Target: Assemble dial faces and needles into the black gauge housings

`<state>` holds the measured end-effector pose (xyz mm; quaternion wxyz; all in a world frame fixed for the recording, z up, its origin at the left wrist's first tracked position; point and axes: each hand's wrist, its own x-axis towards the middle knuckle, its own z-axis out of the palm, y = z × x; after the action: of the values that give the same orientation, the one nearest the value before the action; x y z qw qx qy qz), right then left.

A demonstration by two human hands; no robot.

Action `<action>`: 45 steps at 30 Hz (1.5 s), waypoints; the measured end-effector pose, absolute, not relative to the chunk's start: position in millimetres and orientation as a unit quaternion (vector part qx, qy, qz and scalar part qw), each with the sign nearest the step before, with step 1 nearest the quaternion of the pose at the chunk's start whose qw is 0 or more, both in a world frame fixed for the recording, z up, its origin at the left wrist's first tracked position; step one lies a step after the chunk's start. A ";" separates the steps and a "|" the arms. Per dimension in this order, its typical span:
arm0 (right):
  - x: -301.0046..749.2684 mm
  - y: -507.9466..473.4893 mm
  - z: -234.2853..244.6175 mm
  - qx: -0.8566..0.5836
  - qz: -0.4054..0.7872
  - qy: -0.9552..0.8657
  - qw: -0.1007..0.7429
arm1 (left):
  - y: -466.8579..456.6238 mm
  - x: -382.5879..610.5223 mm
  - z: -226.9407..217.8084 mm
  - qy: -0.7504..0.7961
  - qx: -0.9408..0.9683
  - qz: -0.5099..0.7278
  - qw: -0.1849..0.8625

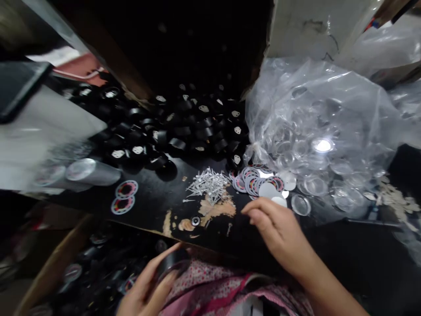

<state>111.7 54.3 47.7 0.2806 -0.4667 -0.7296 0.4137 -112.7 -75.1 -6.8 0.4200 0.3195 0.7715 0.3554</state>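
My left hand [149, 285], at the bottom edge of the head view, is wrapped round a black round cup-like case [173, 260] near my lap. Over the black tabletop [263, 243] hovers my right hand [283, 232], thumb and fingertips pressed together; whatever may be between them is hidden. Just beyond those fingertips lies an overlapping pile of printed ring-shaped dials [251, 179] with plain pale discs [268, 189]. A heap of small white needle-like pointers [210, 184] sits left of it. Nearer to me rests a small dark ring-shaped part [195, 221].
Many black round cases [177, 143] are heaped at the back. A clear plastic bag [329, 101] of transparent round covers [315, 184] stands right. Two dials [126, 189] and wrapped cylindrical stacks [92, 171] lie left. Below the table edge is a wooden-sided bin [52, 267] of dark parts.
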 end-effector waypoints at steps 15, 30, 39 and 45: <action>104.7 40.0 51.1 -0.444 0.437 -0.758 0.192 | 106.7 -194.5 5.6 0.776 0.504 0.363 0.108; 94.8 43.9 39.4 -0.382 0.305 -0.836 0.252 | -7.6 -69.2 17.7 0.507 0.094 0.497 0.698; 167.1 52.3 42.4 -0.659 0.133 -0.738 0.052 | -5.9 -54.6 16.8 0.471 0.113 0.477 0.733; 171.7 57.8 32.6 -0.653 0.184 -0.713 0.176 | -8.4 -41.7 19.1 0.426 0.069 0.441 0.787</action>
<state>171.7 57.8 32.6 0.1761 -0.6532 -0.7131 0.1840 -41.7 -8.4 19.1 0.7869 0.0691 0.4262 0.4410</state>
